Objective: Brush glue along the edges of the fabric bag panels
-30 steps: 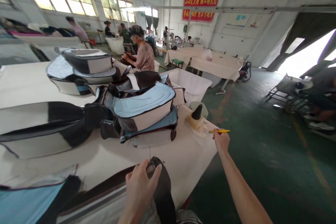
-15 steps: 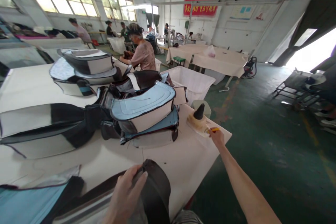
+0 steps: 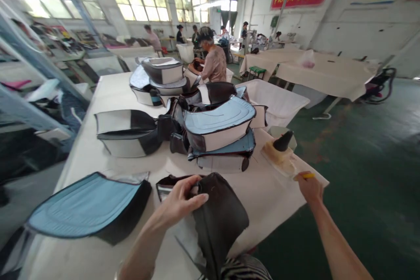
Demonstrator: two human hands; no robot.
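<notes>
My left hand pinches the upper edge of a black sewn cover, thumb in front and fingers behind. That cover stands partly upright at the near table edge, its lower end by my striped clothing. Out at the right corner of the table, my right hand is closed on a slim yellow-handled tool; its working end is hidden. The tool is beside a yellowish, crusted container with a black cone on it. A blue-topped cover with black sides lies left of my left hand.
Several sewn covers in blue, white and black are piled across the white table. A white bin stands behind its right side. A co-worker sits beyond the pile. Green floor lies to the right.
The view has swung left, so things appear farther right. The black cover now stands more upright in my left hand. My right hand stays beside the crusted container with the yellow-handled tool.
</notes>
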